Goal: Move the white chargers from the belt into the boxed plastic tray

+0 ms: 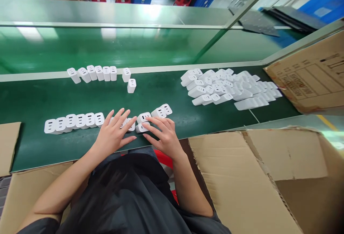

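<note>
Fingers spread, my left hand (114, 133) lies over the right part of a near row of white USB chargers (80, 120), partly hiding several of them. Another charger of that row (131, 125) shows beside its fingertips. My right hand (163, 135) has its thumb and index finger on either side of a white USB charger (141, 128) at the table's near edge. Its other fingers reach over a second charger (143, 117) just behind. Two more chargers (162, 111) lie tilted beyond that hand.
A far row of chargers (99, 73) stands along the back ledge, with two set apart (131, 85). A large heap of chargers (220, 85) covers the right of the green table (161, 83). Cardboard boxes (309, 72) stand at the right and an open carton (223, 162) sits below.
</note>
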The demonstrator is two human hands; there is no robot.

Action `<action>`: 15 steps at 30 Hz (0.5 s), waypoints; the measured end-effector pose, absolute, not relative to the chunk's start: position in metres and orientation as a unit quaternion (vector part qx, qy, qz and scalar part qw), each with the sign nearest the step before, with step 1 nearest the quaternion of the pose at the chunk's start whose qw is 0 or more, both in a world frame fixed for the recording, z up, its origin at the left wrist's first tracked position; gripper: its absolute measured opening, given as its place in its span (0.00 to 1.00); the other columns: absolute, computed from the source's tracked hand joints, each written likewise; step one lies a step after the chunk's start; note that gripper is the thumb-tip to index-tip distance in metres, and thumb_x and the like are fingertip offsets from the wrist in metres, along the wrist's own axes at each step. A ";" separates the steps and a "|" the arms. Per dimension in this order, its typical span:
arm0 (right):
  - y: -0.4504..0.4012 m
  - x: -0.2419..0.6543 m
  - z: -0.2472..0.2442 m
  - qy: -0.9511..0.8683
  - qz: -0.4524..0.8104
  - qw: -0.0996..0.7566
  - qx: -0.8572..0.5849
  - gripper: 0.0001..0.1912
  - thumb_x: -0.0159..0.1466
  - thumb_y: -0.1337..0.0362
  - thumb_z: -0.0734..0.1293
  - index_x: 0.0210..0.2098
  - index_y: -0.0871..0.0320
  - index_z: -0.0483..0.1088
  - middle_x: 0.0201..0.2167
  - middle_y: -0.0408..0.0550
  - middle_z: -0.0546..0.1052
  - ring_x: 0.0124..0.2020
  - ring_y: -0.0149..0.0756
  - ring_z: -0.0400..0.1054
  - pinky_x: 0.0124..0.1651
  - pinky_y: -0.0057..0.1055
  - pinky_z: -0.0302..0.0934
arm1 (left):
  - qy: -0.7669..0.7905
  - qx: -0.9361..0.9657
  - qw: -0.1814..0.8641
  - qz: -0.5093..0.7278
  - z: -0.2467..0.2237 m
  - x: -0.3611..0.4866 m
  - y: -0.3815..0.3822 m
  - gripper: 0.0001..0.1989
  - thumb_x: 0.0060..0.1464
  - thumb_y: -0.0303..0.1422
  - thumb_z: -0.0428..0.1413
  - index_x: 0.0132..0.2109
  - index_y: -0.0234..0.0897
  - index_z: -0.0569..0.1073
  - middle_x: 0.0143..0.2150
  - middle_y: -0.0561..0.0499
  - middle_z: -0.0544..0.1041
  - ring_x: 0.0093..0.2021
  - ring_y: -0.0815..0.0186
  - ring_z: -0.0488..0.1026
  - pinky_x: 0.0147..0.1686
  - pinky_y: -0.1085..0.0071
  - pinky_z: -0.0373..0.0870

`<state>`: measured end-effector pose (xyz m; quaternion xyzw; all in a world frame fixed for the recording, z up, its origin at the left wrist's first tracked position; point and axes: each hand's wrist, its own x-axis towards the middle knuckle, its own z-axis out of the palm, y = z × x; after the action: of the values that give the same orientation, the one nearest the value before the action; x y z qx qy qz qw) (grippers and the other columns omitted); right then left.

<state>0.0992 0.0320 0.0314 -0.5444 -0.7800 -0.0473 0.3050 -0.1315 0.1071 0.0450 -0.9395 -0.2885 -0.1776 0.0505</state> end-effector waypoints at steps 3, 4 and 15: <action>0.027 0.103 0.028 -0.762 -0.079 0.319 -0.559 0.10 0.67 0.61 0.70 0.47 0.52 0.75 0.54 0.49 0.75 0.52 0.42 0.69 0.54 0.41 0.57 | -0.278 -0.940 0.056 -0.190 0.048 -0.126 0.114 0.27 0.66 0.49 0.51 0.63 0.38 0.69 0.66 0.44 0.66 0.67 0.53 0.62 0.66 0.52 0.56; 0.025 0.104 0.027 -0.754 -0.088 0.322 -0.566 0.09 0.67 0.60 0.71 0.46 0.53 0.75 0.52 0.49 0.75 0.50 0.41 0.70 0.53 0.40 0.57 | -0.274 -0.940 0.055 -0.195 0.049 -0.124 0.115 0.26 0.66 0.49 0.51 0.62 0.37 0.70 0.65 0.44 0.67 0.66 0.53 0.64 0.65 0.52 0.57; 0.027 0.111 0.030 -0.715 -0.121 0.317 -0.611 0.10 0.67 0.66 0.69 0.48 0.55 0.72 0.49 0.46 0.78 0.46 0.42 0.69 0.49 0.41 0.55 | -0.279 -0.947 -0.015 -0.160 0.064 -0.072 0.124 0.22 0.66 0.38 0.53 0.62 0.30 0.68 0.54 0.44 0.75 0.53 0.57 0.70 0.48 0.59 0.64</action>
<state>0.1108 0.0271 0.0298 -0.6114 -0.7147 -0.1210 0.3175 -0.0721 0.1237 0.0635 -0.9470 -0.2786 -0.1596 -0.0151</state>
